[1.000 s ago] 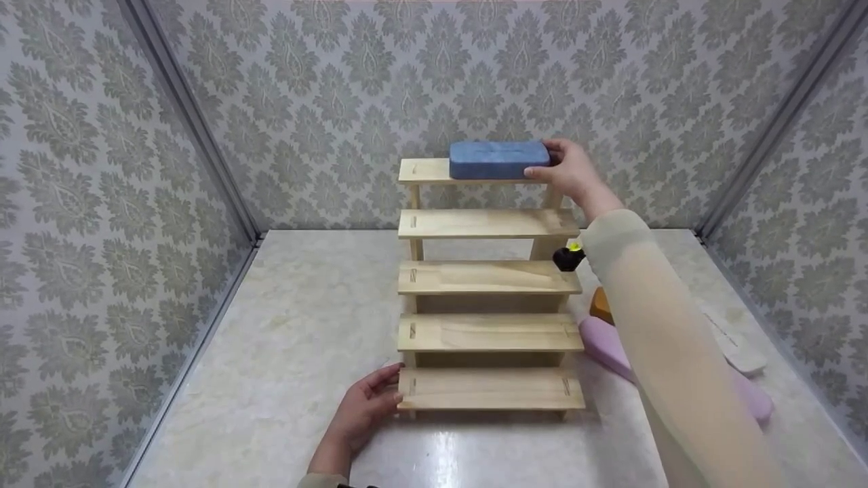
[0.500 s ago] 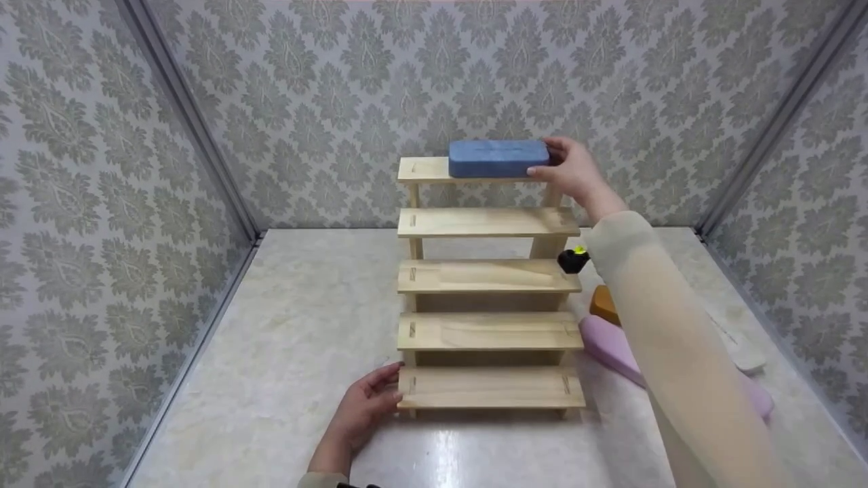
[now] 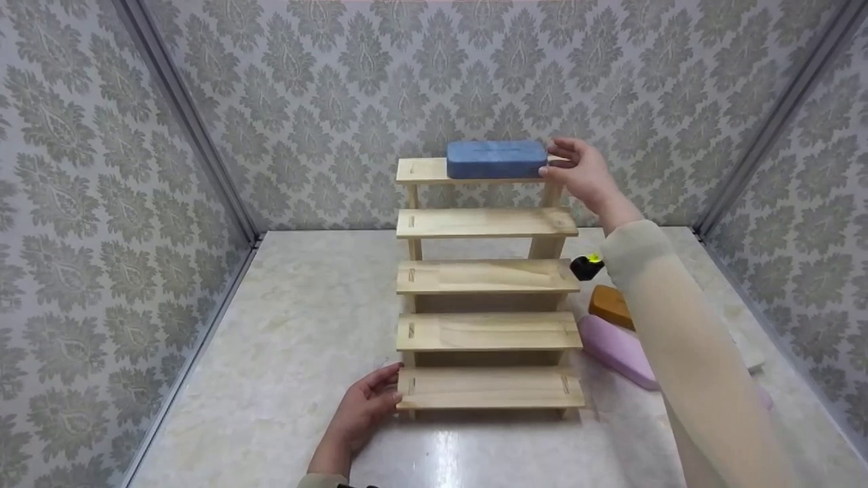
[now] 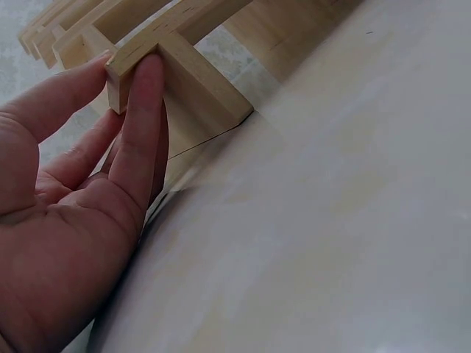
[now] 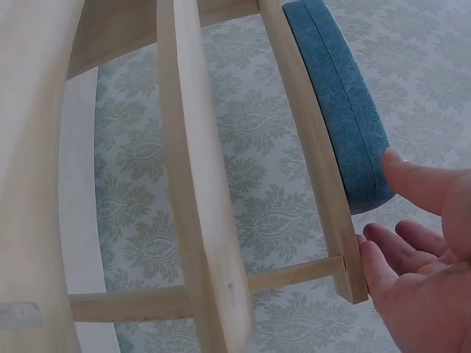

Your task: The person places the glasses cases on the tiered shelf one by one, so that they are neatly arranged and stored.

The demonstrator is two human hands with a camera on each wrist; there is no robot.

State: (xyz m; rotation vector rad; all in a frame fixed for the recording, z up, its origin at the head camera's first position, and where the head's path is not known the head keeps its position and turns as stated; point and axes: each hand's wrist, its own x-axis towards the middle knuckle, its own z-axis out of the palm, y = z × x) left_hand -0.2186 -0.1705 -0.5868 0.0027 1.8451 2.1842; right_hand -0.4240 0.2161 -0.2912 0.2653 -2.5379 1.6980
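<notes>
A five-step wooden display stand (image 3: 488, 276) rises from the table. On its top step lies a blue glasses case (image 3: 496, 160), lengthwise and toward the right. My right hand (image 3: 582, 173) is at the case's right end with fingers spread loosely; in the right wrist view the thumb tip overlaps the end of the case (image 5: 346, 110), while the other fingers stay off it, beside the end of the top step (image 5: 316, 162). Down at the bottom step, my left hand (image 3: 366, 404) grips the left end of the board (image 4: 136, 55) between thumb and fingers.
Right of the stand lie an orange case (image 3: 610, 306) and a pink case (image 3: 618, 352), partly behind the right sleeve (image 3: 685, 339). A white item (image 3: 751, 357) shows beyond that sleeve. A patterned wall (image 3: 305, 122) stands close behind the top step.
My right hand has loosened from the blue glasses case and shifted slightly right, its fingers opening. The case stays on the top step, and my left hand keeps its grip.
</notes>
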